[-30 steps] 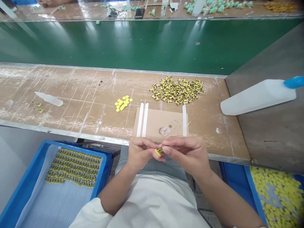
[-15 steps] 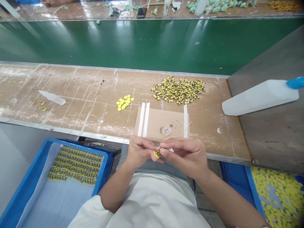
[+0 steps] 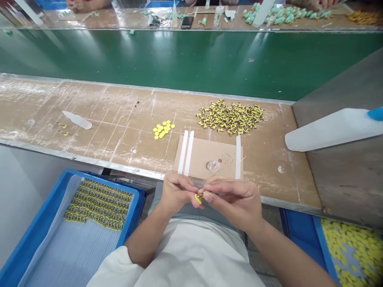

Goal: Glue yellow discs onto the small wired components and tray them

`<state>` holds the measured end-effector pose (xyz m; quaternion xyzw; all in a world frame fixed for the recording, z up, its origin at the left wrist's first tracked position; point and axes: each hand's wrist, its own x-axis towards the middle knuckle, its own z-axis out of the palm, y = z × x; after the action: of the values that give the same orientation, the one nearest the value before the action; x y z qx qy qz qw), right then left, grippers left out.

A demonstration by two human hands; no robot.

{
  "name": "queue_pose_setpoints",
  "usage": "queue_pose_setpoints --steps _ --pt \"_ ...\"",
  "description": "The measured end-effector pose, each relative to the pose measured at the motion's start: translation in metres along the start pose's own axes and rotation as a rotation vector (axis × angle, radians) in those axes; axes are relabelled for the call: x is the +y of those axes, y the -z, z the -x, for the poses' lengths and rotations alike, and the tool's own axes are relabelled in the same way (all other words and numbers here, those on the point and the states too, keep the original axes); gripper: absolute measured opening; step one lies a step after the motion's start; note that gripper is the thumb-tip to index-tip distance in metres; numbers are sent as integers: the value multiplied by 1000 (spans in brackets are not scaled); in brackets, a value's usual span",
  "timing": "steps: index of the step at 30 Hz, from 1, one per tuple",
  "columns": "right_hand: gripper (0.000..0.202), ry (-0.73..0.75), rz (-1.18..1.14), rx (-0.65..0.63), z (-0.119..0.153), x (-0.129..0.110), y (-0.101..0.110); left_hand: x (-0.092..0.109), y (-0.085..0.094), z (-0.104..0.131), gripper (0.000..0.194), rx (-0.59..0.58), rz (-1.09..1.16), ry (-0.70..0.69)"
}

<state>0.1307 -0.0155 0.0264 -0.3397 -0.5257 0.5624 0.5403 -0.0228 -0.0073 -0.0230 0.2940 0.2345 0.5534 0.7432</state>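
My left hand (image 3: 178,194) is closed, its thumb and fingers pinching a small yellow disc (image 3: 198,198) in front of my body. Fingertips of my right hand (image 3: 236,199) press together against the disc's right side, closed on a tiny piece mostly hidden by the fingers. Just beyond both hands, a small clear round dish (image 3: 213,166) sits on a cardboard sheet (image 3: 200,153) with white tape strips. Behind the sheet lies a heap of small yellow-and-dark pieces (image 3: 231,116). Several loose yellow discs (image 3: 163,129) lie to its left.
A blue tray (image 3: 64,175) at lower left holds rows of yellow-and-dark pieces. Yellow discs fill another blue tray (image 3: 321,239) at lower right. A large white bottle (image 3: 329,129) leans by the side panel; a small squeeze bottle (image 3: 78,120) lies left. Co-workers' hands (image 3: 79,5) show across the green strip (image 3: 179,59).
The view has tilted and shifted slightly, so the bench appears a little lower and further right. Both hands stay together at the yellow disc, with only slight finger movement.
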Motion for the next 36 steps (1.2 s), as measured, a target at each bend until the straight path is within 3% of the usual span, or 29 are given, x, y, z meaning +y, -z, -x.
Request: queue_pose_setpoints --steps 4,11,16,23,26,31,36 --pt "33 -7 -5 -13 1 -1 -3 3 -1 0 21 -6 11 -7" --pt "21 -21 126 139 -2 0 -5 5 -3 0 19 89 -97 -112" --pt "24 41 206 82 -4 -5 -8 7 0 9 17 79 -150 -187" --pt "22 -1 132 0 -6 -6 -13 15 8 12 14 81 -99 -66" --pt "18 -66 133 83 -6 2 -16 16 11 11 14 124 -130 -62" --pt "13 -205 73 274 -7 23 -26 14 18 18 30 227 -287 -187" --pt "19 -243 103 283 -6 34 -33 17 25 34 46 255 -510 -366"
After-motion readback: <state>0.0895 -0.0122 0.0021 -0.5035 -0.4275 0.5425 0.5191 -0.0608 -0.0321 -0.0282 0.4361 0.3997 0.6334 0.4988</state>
